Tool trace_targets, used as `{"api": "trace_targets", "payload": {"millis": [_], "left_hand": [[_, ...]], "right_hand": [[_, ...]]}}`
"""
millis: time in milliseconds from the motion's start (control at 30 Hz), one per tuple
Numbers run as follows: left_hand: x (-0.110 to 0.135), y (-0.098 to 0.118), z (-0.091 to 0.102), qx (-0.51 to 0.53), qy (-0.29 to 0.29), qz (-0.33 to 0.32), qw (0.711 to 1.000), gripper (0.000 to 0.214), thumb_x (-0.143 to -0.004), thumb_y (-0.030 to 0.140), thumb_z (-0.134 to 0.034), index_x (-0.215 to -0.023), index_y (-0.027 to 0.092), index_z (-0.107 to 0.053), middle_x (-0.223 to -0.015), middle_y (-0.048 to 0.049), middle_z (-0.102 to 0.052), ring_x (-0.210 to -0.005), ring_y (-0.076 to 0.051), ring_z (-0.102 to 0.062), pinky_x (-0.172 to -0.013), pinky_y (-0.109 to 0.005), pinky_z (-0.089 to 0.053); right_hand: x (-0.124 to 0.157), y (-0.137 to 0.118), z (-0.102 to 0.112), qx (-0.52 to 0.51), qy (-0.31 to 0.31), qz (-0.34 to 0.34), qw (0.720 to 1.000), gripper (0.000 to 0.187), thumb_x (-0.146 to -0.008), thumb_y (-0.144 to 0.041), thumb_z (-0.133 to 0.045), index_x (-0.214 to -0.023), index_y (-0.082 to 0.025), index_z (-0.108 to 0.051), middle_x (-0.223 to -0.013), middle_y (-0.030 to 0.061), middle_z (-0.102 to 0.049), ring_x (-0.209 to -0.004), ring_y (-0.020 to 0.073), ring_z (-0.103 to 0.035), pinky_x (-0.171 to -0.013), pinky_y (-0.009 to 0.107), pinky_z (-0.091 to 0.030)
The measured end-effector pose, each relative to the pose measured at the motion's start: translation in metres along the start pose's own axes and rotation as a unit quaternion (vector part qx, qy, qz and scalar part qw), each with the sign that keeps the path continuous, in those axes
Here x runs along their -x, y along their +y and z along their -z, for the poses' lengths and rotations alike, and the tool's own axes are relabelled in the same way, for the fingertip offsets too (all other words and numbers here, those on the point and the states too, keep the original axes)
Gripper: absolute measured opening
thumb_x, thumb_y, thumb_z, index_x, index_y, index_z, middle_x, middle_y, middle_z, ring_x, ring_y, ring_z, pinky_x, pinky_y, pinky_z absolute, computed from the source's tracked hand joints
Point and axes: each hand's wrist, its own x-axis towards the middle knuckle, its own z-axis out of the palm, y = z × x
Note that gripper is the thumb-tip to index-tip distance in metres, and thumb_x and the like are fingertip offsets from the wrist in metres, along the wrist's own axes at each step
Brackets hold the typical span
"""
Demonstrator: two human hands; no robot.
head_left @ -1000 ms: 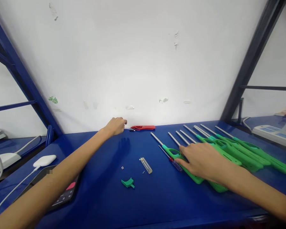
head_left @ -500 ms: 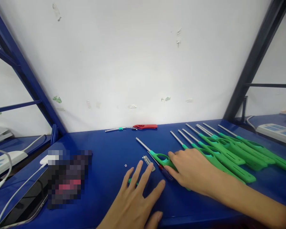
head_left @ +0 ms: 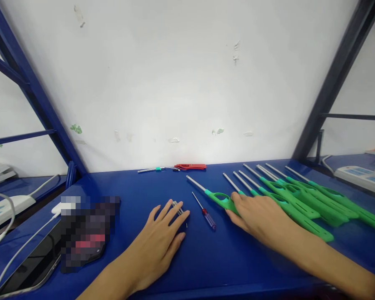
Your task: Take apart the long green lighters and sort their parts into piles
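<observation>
My left hand [head_left: 154,239] lies over the blue tabletop with fingers stretched and spread. Its fingertips cover part of a small clear plastic piece [head_left: 178,209]. A tiny pin-like part [head_left: 186,225] lies just beside them. Between my hands rests a small screwdriver [head_left: 208,218] with a purple and red handle. My right hand [head_left: 258,212] is closed on a green long-nosed lighter [head_left: 220,200], whose metal tube points up and left; its rear end is hidden under the hand. Several more green lighters [head_left: 303,204] lie side by side to the right, some partly behind my right hand.
A red lighter [head_left: 190,166], its metal tube pulled apart from it, lies at the back by the wall. On the left are a phone [head_left: 31,262], a blurred dark object [head_left: 93,233] and a white cable [head_left: 21,250]. Slanted metal posts flank the table [head_left: 137,191].
My left hand has moved left, onto the clear piece, which has shifted left too. My right hand has shifted the green lighter rightward, and the screwdriver now lies apart from it.
</observation>
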Motion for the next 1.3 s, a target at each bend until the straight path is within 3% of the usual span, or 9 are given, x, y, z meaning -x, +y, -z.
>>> {"api": "trace_targets", "payload": {"millis": [133, 300, 367, 533, 633, 800, 1000, 1200, 1300], "left_hand": [[0.002, -0.002, 0.006, -0.012, 0.033, -0.001, 0.999, 0.052, -0.115, 0.026, -0.046, -0.167, 0.024, -0.046, -0.174, -0.0169, -0.047, -0.164, -0.042, -0.037, -0.122, -0.076, -0.042], [0.019, 0.026, 0.014, -0.066, 0.267, -0.042, 0.961, 0.056, -0.103, 0.002, -0.051, -0.154, 0.024, -0.056, -0.166, -0.0164, -0.051, -0.166, -0.036, -0.031, -0.126, -0.061, -0.041], [0.026, 0.042, 0.011, -0.133, 0.311, -0.070, 0.938, 0.061, -0.101, 0.000, -0.052, -0.154, 0.029, -0.057, -0.164, -0.0126, -0.053, -0.166, -0.035, -0.031, -0.130, -0.061, -0.034], [0.031, 0.064, -0.006, -0.158, 0.239, -0.068, 0.956, 0.052, -0.110, 0.008, -0.036, -0.155, 0.020, -0.059, -0.129, -0.0100, -0.079, -0.119, -0.027, -0.075, -0.104, -0.041, -0.057], [0.038, 0.057, -0.012, -0.140, 0.204, -0.042, 0.968, 0.055, -0.108, 0.006, -0.032, -0.155, 0.017, -0.058, -0.110, -0.0083, -0.082, -0.092, -0.024, -0.079, -0.085, -0.037, -0.062], [0.055, 0.036, -0.012, -0.120, 0.205, 0.019, 0.971, 0.050, -0.108, 0.012, -0.044, -0.157, 0.020, -0.054, -0.118, -0.0097, -0.080, -0.098, -0.027, -0.079, -0.087, -0.039, -0.065], [0.060, 0.032, -0.004, -0.071, 0.227, 0.060, 0.970, 0.038, -0.110, 0.013, -0.045, -0.144, 0.022, -0.058, -0.116, -0.0096, -0.077, -0.095, -0.026, -0.078, -0.078, -0.037, -0.067], [0.055, 0.041, -0.009, -0.022, 0.199, 0.073, 0.977, 0.039, -0.101, 0.013, -0.066, -0.136, 0.030, -0.060, -0.102, -0.0020, -0.074, -0.082, -0.022, -0.075, -0.071, -0.031, -0.062], [0.050, 0.044, -0.015, -0.003, 0.175, 0.081, 0.981, 0.042, -0.097, 0.014, -0.075, -0.132, 0.034, -0.062, -0.098, 0.0007, -0.071, -0.076, -0.020, -0.073, -0.063, -0.028, -0.058]], "right_hand": [[0.014, 0.019, -0.002, -0.047, 0.042, -0.018, 0.998, 0.042, -0.115, -0.043, -0.041, -0.130, -0.014, -0.067, -0.093, 0.0130, -0.082, -0.083, 0.0361, -0.083, -0.066, 0.041, -0.054], [0.055, 0.027, -0.012, -0.178, 0.102, 0.020, 0.979, 0.045, -0.113, -0.052, -0.048, -0.150, -0.030, -0.062, -0.135, 0.0117, -0.080, -0.108, 0.0340, -0.082, -0.089, 0.044, -0.062], [0.069, 0.016, -0.017, -0.186, 0.115, 0.044, 0.975, 0.043, -0.112, -0.048, -0.051, -0.152, -0.035, -0.063, -0.141, 0.0100, -0.078, -0.115, 0.0339, -0.080, -0.094, 0.043, -0.063], [0.071, -0.021, -0.008, -0.232, 0.085, 0.119, 0.962, 0.036, -0.111, -0.047, -0.056, -0.141, -0.034, -0.071, -0.129, 0.0092, -0.082, -0.100, 0.0309, -0.083, -0.081, 0.038, -0.064], [0.052, -0.028, 0.008, -0.325, 0.034, 0.117, 0.938, 0.034, -0.116, -0.046, -0.046, -0.138, -0.034, -0.070, -0.130, 0.0046, -0.080, -0.107, 0.0252, -0.080, -0.090, 0.035, -0.062], [0.010, -0.010, 0.015, -0.389, 0.004, 0.067, 0.919, 0.046, -0.120, -0.048, -0.029, -0.139, -0.032, -0.067, -0.140, 0.0053, -0.075, -0.129, 0.0260, -0.071, -0.113, 0.043, -0.051], [-0.013, 0.000, -0.004, -0.354, -0.063, 0.119, 0.926, 0.041, -0.116, -0.051, -0.039, -0.149, -0.036, -0.060, -0.137, 0.0055, -0.077, -0.123, 0.0282, -0.074, -0.108, 0.043, -0.054], [-0.017, -0.010, -0.022, -0.318, -0.059, 0.184, 0.928, 0.010, -0.105, -0.031, -0.055, -0.102, -0.030, -0.064, -0.091, -0.0009, -0.077, -0.077, 0.0216, -0.071, -0.072, 0.030, -0.055], [-0.020, -0.009, -0.028, -0.313, -0.054, 0.164, 0.934, 0.018, -0.102, -0.037, -0.059, -0.086, -0.029, -0.056, -0.077, -0.0021, -0.072, -0.068, 0.0218, -0.068, -0.064, 0.029, -0.053]]}}
